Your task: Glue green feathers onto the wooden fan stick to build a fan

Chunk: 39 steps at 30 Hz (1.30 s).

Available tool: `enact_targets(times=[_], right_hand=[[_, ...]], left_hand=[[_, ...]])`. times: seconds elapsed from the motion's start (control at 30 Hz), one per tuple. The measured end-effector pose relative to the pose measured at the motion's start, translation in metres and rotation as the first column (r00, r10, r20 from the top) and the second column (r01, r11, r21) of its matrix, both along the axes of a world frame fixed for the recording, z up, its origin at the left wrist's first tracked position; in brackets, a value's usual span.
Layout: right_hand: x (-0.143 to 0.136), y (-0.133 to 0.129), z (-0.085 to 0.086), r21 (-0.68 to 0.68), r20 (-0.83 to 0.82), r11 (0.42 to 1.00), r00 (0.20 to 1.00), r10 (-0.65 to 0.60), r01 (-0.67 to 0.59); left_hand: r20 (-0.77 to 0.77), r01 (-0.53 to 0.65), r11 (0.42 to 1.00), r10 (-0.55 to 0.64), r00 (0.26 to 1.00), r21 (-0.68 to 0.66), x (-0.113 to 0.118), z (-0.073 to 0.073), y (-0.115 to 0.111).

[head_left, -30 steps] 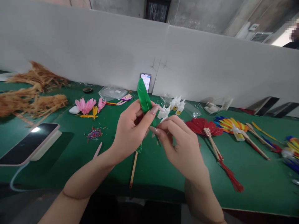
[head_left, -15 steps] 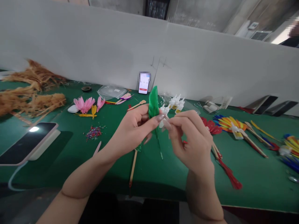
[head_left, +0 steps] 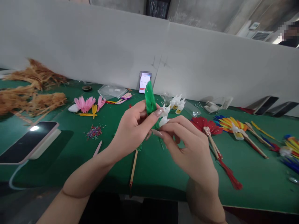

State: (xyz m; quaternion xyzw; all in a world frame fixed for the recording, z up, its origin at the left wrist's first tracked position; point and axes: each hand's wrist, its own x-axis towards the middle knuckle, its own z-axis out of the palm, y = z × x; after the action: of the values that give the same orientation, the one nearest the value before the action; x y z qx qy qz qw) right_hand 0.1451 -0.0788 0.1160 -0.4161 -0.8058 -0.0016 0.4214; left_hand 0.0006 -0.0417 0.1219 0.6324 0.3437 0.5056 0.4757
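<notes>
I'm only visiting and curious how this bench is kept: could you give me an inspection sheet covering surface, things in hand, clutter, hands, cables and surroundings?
Surface: green tabletop, bare in front of the hands.
Things in hand: green feather, held roughly upright.
Clutter: brown fibres, pink feathers and colored bits at left; small bottles and red feather fan toward the right.
Left hand: pinches the feather.
Right hand: fingertips by its lower part; grip unclear.
Cables: pale cable beside the large phone.
Surroundings: white partition behind; lit phone before it.
</notes>
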Motion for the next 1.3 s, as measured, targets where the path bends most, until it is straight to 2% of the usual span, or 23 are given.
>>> enact_targets(times=[0.27,0.33,0.43,0.5,0.57,0.73,0.87,1.0,1.13,1.3], right_hand=[[-0.004,0.004,-0.002,0.170,0.189,0.984,0.979,-0.082,0.050],[0.000,0.005,-0.001,0.183,0.142,0.981,0.986,-0.084,0.057],[0.005,0.005,0.001,0.191,-0.062,0.978,0.995,-0.074,0.085],[0.008,0.005,0.003,0.170,-0.199,0.980,0.977,-0.071,0.106],[0.008,0.004,0.004,0.118,-0.271,0.988,0.960,-0.068,0.103],[0.006,0.005,0.002,-0.028,-0.349,0.999,0.936,-0.046,0.039],[0.006,0.003,0.000,-0.141,-0.431,0.990,0.900,-0.058,-0.004],[0.008,0.002,0.001,-0.151,-0.416,0.989,0.907,-0.063,0.000],[0.008,0.003,0.000,-0.159,-0.442,0.987,0.894,-0.072,0.000],[0.006,0.002,0.000,-0.186,-0.470,0.979,0.883,-0.019,-0.078]], left_hand=[[0.000,0.010,1.000,-0.010,1.000,-0.015,0.000,-0.003,0.006],[0.035,0.020,0.999,-0.019,0.999,-0.030,0.000,-0.003,0.006],[0.070,0.010,0.999,-0.007,0.998,-0.049,-0.001,0.000,0.007],[0.069,0.023,0.999,-0.020,0.997,-0.048,-0.002,0.002,0.008],[0.055,0.061,0.998,-0.059,0.997,-0.036,-0.005,0.004,0.011],[0.043,0.167,0.986,-0.166,0.985,-0.004,-0.017,0.005,0.017],[0.094,0.251,0.966,-0.245,0.965,-0.056,-0.025,0.005,0.019],[0.153,0.342,0.938,-0.329,0.932,-0.063,-0.027,0.004,0.022],[0.128,0.322,0.945,-0.312,0.941,-0.062,-0.026,0.006,0.023],[0.136,0.323,0.941,-0.308,0.942,-0.104,-0.026,0.010,0.019]])
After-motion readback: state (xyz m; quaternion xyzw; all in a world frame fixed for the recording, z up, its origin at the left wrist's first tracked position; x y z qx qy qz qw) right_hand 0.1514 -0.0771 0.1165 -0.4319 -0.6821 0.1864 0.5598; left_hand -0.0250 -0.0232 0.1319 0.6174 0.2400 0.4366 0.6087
